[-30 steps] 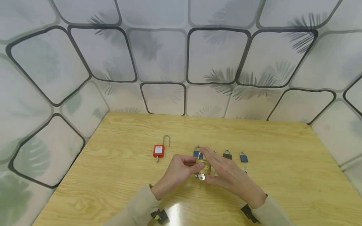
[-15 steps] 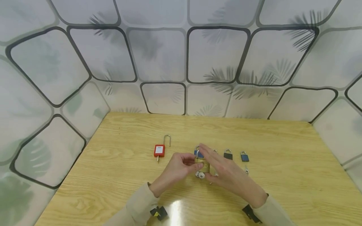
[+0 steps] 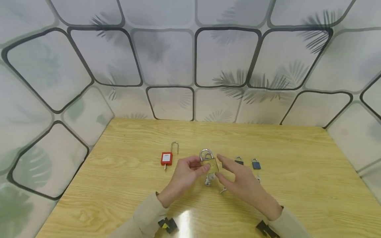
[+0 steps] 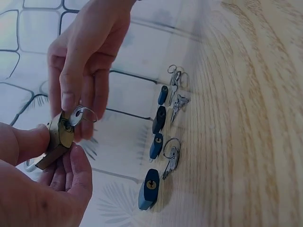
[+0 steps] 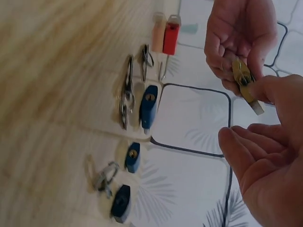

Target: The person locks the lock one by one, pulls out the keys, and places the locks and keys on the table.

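My left hand point(image 3: 185, 176) grips a brass padlock point(image 3: 213, 164) between thumb and fingers, its silver shackle upward and tilted a little left. In the left wrist view, a key point(image 4: 75, 117) with a ring sits at the lock's keyhole end. My right hand point(image 3: 242, 180) is just right of the padlock with its fingers extended. Its thumb meets or nearly meets the lock's lower corner; whether it touches, I cannot tell. Seen from the right wrist, the brass padlock point(image 5: 240, 74) lies between both hands, the right fingers apart from it.
A red padlock point(image 3: 166, 158) with a raised long shackle lies to the left. Behind and right of my hands are a black padlock point(image 3: 239, 162) and a small blue padlock point(image 3: 256, 164). More blue padlocks point(image 4: 149, 189) and loose keys point(image 4: 172, 161) lie on the wooden table point(image 3: 137, 138).
The brass padlock has tilted left and risen slightly, with its shackle now in full view. My right fingers have come away from the shackle side and spread a little to the right.
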Available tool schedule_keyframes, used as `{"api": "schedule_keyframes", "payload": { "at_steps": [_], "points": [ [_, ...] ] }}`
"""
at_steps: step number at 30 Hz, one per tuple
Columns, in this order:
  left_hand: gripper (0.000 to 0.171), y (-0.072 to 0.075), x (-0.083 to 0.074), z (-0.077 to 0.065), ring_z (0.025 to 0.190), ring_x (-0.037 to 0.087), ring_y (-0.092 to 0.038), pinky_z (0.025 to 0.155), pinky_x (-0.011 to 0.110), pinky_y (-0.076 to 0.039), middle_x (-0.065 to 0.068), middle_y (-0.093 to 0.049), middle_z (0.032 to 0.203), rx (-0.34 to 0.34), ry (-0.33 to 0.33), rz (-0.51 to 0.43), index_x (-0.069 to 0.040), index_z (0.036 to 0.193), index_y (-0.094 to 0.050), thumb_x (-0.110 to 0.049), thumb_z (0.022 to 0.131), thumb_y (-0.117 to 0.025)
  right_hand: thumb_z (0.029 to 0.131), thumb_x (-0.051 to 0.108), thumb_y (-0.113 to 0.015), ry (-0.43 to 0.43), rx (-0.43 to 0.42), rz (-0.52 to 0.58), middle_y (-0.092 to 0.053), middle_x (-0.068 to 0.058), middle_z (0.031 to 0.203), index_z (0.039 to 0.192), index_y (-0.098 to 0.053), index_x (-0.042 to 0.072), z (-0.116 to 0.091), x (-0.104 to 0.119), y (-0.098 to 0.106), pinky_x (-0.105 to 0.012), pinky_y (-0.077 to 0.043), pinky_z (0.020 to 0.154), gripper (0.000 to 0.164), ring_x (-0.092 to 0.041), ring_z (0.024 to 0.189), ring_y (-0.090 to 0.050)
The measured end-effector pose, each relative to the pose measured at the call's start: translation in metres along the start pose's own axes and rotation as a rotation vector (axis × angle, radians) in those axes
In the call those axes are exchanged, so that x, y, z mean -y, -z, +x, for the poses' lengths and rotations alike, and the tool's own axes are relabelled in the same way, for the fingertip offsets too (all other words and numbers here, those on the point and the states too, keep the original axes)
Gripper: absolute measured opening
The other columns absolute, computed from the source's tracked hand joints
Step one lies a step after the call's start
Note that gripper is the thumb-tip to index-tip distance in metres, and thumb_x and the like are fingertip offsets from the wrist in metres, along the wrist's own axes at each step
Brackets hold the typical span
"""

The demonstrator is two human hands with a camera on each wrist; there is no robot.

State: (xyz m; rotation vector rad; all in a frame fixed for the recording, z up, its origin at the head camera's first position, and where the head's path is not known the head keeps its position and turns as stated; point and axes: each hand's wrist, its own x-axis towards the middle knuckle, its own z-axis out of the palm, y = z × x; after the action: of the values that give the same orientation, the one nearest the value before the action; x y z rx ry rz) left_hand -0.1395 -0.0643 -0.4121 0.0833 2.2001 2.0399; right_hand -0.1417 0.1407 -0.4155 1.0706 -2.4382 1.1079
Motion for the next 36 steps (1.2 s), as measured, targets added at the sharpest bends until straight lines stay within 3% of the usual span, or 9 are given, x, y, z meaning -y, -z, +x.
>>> {"api": "schedule_keyframes", "payload": {
  "at_steps": [3,6,9,12,17,25,36],
  "points": [
    [0.023,-0.001,-0.009,-0.003,0.085,0.017,-0.066,0.079,0.033,-0.057,0.022,-0.071,0.099,-0.025,0.0,-0.008,0.006,0.106,-0.069,-0.006,0.087,-0.072,0.085,0.002,-0.073,-0.095,-0.018,0.092,-0.07,-0.023,0.114,0.121,-0.063,-0.007,-0.003,0.001,-0.004,-0.035,-0.061,0.072,0.038,-0.026,0.098,-0.068],
    [0.021,-0.002,-0.021,-0.009,0.085,0.017,-0.065,0.079,0.033,-0.057,0.023,-0.071,0.099,-0.035,0.001,-0.01,0.009,0.104,-0.068,-0.004,0.087,-0.071,0.088,0.009,-0.071,-0.225,-0.008,0.137,-0.076,-0.017,0.1,0.109,-0.07,-0.003,-0.004,0.004,-0.007,-0.029,-0.062,0.064,0.024,-0.018,0.083,-0.072],
    [0.022,-0.002,-0.029,-0.013,0.086,0.017,-0.065,0.079,0.032,-0.056,0.022,-0.071,0.098,-0.036,-0.005,-0.017,0.009,0.104,-0.067,-0.005,0.087,-0.071,0.09,0.016,-0.07,-0.346,0.021,0.163,-0.078,-0.01,0.092,0.102,-0.073,0.001,-0.004,0.009,-0.009,-0.025,-0.061,0.06,0.02,-0.014,0.073,-0.072],
    [0.022,-0.002,-0.032,-0.013,0.086,0.017,-0.065,0.079,0.031,-0.056,0.021,-0.071,0.098,-0.029,-0.008,-0.029,0.008,0.104,-0.068,-0.007,0.087,-0.072,0.091,0.016,-0.068,-0.402,0.042,0.22,-0.078,-0.009,0.091,0.099,-0.074,0.003,-0.002,0.011,-0.01,-0.027,-0.061,0.061,0.016,-0.018,0.073,-0.072],
    [0.022,-0.003,-0.032,-0.012,0.084,0.017,-0.066,0.078,0.032,-0.056,0.022,-0.071,0.099,-0.033,-0.001,-0.021,0.007,0.104,-0.068,-0.005,0.087,-0.072,0.093,0.013,-0.066,-0.403,0.065,0.292,-0.077,-0.013,0.087,0.099,-0.073,0.001,-0.002,0.013,-0.012,-0.028,-0.061,0.061,0.015,-0.024,0.071,-0.071],
    [0.028,-0.003,-0.001,0.001,0.086,0.017,-0.066,0.079,0.032,-0.057,0.018,-0.072,0.099,-0.048,-0.007,-0.042,0.004,0.105,-0.069,-0.014,0.085,-0.076,0.094,0.004,-0.062,-0.405,0.048,0.353,-0.075,-0.017,0.081,0.092,-0.072,-0.002,-0.003,0.015,-0.018,-0.03,-0.062,0.059,0.012,-0.026,0.068,-0.07],
    [0.028,-0.003,0.0,-0.001,0.089,0.018,-0.066,0.078,0.028,-0.056,0.017,-0.072,0.1,-0.068,0.013,-0.073,0.004,0.106,-0.069,-0.014,0.085,-0.075,0.093,0.004,-0.063,-0.368,0.029,0.37,-0.069,-0.013,0.065,0.083,-0.069,0.006,-0.002,0.017,-0.02,-0.025,-0.055,0.047,0.012,-0.019,0.054,-0.064]
  ]
}}
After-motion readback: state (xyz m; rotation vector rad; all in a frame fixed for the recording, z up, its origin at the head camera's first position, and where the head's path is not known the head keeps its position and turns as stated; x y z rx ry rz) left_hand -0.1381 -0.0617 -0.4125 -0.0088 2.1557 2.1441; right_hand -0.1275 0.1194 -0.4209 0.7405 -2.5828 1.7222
